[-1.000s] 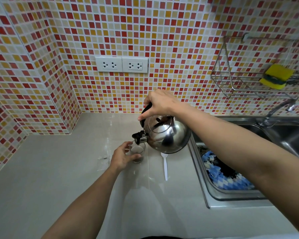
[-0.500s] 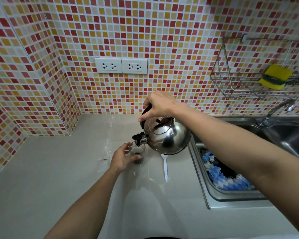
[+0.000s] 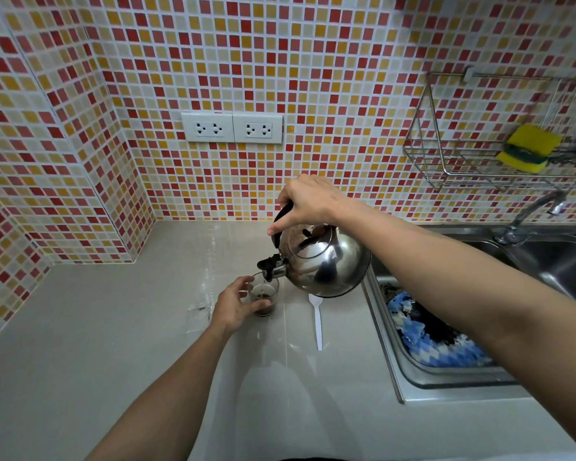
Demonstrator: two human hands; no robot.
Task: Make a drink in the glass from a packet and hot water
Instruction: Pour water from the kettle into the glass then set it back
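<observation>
A small clear glass [image 3: 264, 296] stands on the grey counter [image 3: 113, 344] with dark liquid in its bottom. My left hand [image 3: 235, 302] wraps around its left side. A shiny steel kettle [image 3: 323, 261] hangs tilted to the left above it, its black spout [image 3: 269, 267] right over the glass rim, with a thin stream falling in. My right hand [image 3: 308, 201] is closed on the kettle's black handle at the top. An opened clear packet [image 3: 198, 311] lies flat just left of my left hand.
A white plastic spoon [image 3: 317, 319] lies on the counter right of the glass. The steel sink [image 3: 446, 377] at right holds a blue and black cloth [image 3: 429, 337], with a tap [image 3: 532, 211] behind. A wire rack [image 3: 479, 174] with a yellow sponge [image 3: 527, 148] hangs above. Two wall sockets [image 3: 231, 128] sit behind.
The kettle stays tilted over the glass and both hands keep their hold. The liquid in the glass has turned darker and risen a little.
</observation>
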